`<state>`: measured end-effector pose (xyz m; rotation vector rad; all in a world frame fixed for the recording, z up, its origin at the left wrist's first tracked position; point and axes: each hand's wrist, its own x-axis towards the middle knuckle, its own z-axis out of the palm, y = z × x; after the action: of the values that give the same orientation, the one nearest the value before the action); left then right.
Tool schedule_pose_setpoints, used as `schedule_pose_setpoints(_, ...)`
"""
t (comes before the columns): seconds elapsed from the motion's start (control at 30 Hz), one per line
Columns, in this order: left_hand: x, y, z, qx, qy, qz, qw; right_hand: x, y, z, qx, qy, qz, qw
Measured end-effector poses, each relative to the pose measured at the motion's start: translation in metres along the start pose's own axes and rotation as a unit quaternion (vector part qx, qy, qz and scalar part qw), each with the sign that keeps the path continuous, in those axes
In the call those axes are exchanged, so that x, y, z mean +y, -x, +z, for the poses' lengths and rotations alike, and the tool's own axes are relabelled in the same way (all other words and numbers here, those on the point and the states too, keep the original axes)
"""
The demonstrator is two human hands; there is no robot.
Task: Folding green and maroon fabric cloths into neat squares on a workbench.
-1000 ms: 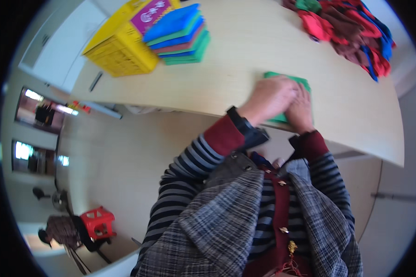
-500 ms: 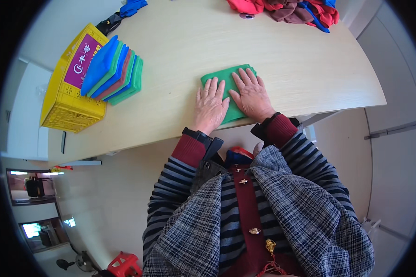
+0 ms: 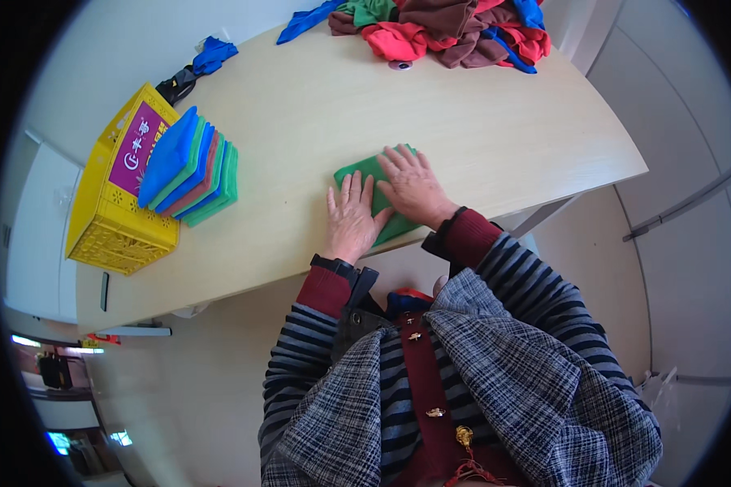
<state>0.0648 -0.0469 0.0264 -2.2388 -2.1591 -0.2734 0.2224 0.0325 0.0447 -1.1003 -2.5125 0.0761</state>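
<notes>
Both hands lie flat and open, fingers spread, on a folded green cloth (image 3: 371, 183) near the front edge of the pale wooden table (image 3: 479, 138) — the left hand (image 3: 350, 221) on its near-left part, the right hand (image 3: 414, 188) just beside it. Well to the left a stack of folded cloths (image 3: 188, 168) in blue, green and red leans against a yellow crate (image 3: 110, 219) — and a heap of unfolded cloths (image 3: 439, 28) sits at the far edge.

Both hands now lie flat — the left hand (image 3: 351, 217) slid partly off the green cloth (image 3: 375, 188).
</notes>
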Motion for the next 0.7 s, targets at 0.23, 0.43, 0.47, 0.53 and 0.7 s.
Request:
schedule_pose_setpoints(0.23,0.012,-0.009,-0.005,0.024,0.000,0.019,1.000,0.018,0.001,0.015,-0.007,-0.006,-0.011,1.000)
schedule_pose_setpoints(0.43,0.013,-0.004,-0.006,0.031,0.005,0.013,0.999,0.015,0.001,0.007,-0.012,-0.018,0.014,1.000)
schedule_pose_setpoints(0.47,0.013,-0.005,-0.007,0.035,0.003,0.012,0.999,0.015,0.000,0.006,-0.008,-0.017,0.015,1.000)
schedule_pose_setpoints(0.53,0.013,-0.005,-0.007,0.045,-0.001,0.010,0.999,0.016,-0.001,0.007,-0.001,-0.014,0.019,1.000)
schedule_pose_setpoints(0.7,0.017,0.003,-0.009,0.042,-0.001,0.016,0.999,0.019,0.002,0.007,0.001,-0.014,0.032,0.999)
